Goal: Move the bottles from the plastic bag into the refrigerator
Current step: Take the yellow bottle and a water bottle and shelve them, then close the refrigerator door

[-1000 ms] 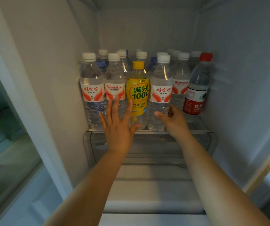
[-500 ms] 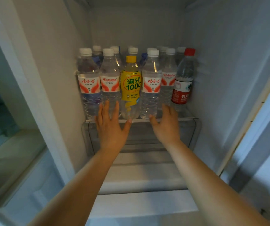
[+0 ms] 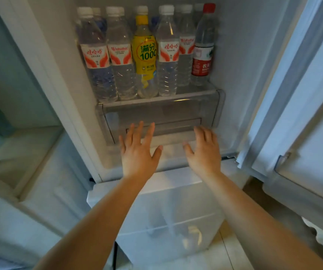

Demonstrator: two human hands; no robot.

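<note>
Bottles upright on the refrigerator shelf, caps up, long axes vertical, packed in rows front to back. Front row: clear water bottles with white caps and red-white labels, a yellow bottle with a yellow cap in the middle, a red-capped bottle at the right end. Clear drawer directly below the shelf. Left hand and right hand both released, fingers spread, holding nothing, in front of the drawer, below the bottles. Fridge door open at right.
</note>
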